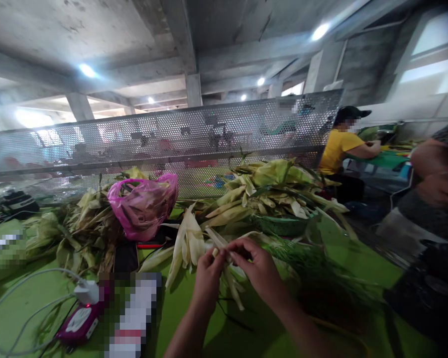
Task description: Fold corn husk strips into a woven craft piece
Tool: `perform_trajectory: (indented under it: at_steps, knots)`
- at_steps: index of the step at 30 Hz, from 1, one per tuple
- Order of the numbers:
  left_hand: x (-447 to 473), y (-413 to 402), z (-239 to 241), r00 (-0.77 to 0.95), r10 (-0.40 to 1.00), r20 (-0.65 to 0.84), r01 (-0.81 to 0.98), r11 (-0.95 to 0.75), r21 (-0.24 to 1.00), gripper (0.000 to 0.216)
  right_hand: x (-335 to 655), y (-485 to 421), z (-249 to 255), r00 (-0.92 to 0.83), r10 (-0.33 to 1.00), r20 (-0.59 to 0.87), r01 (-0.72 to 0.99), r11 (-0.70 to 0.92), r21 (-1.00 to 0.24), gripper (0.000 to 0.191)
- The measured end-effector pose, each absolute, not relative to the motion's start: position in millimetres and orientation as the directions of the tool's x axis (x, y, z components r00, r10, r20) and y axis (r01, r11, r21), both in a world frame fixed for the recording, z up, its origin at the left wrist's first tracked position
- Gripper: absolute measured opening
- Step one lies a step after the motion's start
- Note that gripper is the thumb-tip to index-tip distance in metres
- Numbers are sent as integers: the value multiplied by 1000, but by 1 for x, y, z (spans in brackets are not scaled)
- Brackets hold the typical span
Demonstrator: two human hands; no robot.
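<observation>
Pale corn husk strips [233, 288] are pinched between my two hands, above the green table. My left hand [211, 266] closes its thumb and fingers on the husk. From the right, my right hand [252, 258] meets it, thumb and forefinger pressed on the same husk close to the left fingertips. Strips stick out above and hang below the fingers. Just behind my hands lies a bunch of cream husks [188, 238]. Thin green strands [302, 256] are spread beside my right hand. What exactly sits between the fingertips is too small to tell.
A husk heap rests on a green tray [280, 224] at the back. Left of it stands a pink plastic bag [145, 204]. A purple power strip [80, 318] with white cables lies front left. A perforated metal screen [209, 134] borders the table; a person in yellow [338, 146] sits beyond.
</observation>
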State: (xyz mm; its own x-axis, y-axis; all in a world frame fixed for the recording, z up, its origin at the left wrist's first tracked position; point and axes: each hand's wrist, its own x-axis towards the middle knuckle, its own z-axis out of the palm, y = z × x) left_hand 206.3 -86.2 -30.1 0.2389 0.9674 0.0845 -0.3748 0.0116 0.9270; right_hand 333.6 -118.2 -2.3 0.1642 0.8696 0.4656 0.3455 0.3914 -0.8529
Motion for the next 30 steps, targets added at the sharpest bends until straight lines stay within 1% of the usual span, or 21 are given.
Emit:
perform_trajectory:
  at_steps: [2,4,6,9,11,15,16,18,20,21,23,25,27,30]
  knots:
    - [206,-85,-33,213,974,72,-404,21,914,34,333,-116,-5,223,884,412,293,342,-893,9]
    - [205,-84,-34,181,981,65,-434,21,900,33,333,-114,-9,254,904,343,213,294,-932,12]
    - [205,-85,-33,174,983,62,-464,27,886,34,333,-111,-12,224,943,245,89,231,-969,18]
    - [203,-86,-29,237,970,47,-468,72,881,36,335,-110,-13,178,977,119,-71,133,-988,28]
    - [203,-87,-27,299,954,29,-453,115,884,37,338,-110,-12,224,967,124,-116,153,-981,32]
    - [202,-88,-26,359,933,-4,-429,169,887,35,345,-113,-3,349,898,267,-99,319,-943,30]
    - [202,-88,-26,357,934,-10,-420,170,892,34,346,-115,0,348,889,297,-94,348,-933,29]
    - [201,-87,-26,356,935,-12,-391,161,906,34,347,-117,5,292,898,328,-92,368,-925,27]
    - [200,-85,-25,371,929,-1,-372,149,916,34,347,-119,8,209,921,327,-54,345,-937,26]
    - [199,-84,-25,380,925,12,-368,139,920,34,347,-120,9,169,930,327,-3,332,-943,26]
    - [198,-83,-25,400,915,50,-361,108,926,34,347,-120,9,91,936,339,147,324,-934,22]
    - [197,-81,-25,415,905,92,-344,63,937,34,348,-119,7,35,935,353,304,327,-895,18]
    - [197,-79,-26,429,897,106,-315,38,948,35,349,-118,6,25,928,372,422,328,-845,16]
    - [197,-78,-28,447,888,105,-277,26,960,38,350,-119,5,41,895,444,541,354,-763,12]
